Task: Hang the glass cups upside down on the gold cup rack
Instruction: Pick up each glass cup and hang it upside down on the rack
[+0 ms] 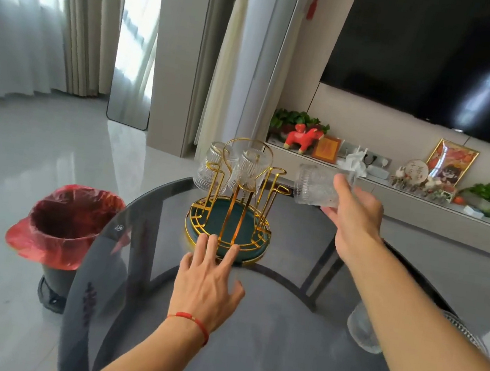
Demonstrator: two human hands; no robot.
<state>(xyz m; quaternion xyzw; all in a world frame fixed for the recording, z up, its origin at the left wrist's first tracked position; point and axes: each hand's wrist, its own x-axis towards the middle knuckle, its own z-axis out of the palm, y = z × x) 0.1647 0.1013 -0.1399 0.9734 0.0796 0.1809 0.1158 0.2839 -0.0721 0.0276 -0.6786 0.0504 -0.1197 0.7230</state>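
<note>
The gold cup rack [239, 181] stands on a round green tray [258, 243] on the dark glass table. Two ribbed glass cups hang upside down on it, one at the back left [212, 167] and one at the centre [250, 167]. My right hand [354, 212] holds a third ribbed glass cup [318, 185] on its side, just right of the rack's free gold pegs. My left hand [209, 277] rests flat, fingers spread, its fingertips touching the tray's front rim. Another glass cup [362, 328] stands on the table at the right, partly hidden by my right forearm.
The round glass table [261, 358] fills the foreground. A bin lined with a red bag [67, 224] stands on the floor to its left. A TV console with plants and ornaments [409, 179] runs along the far wall beneath a black screen.
</note>
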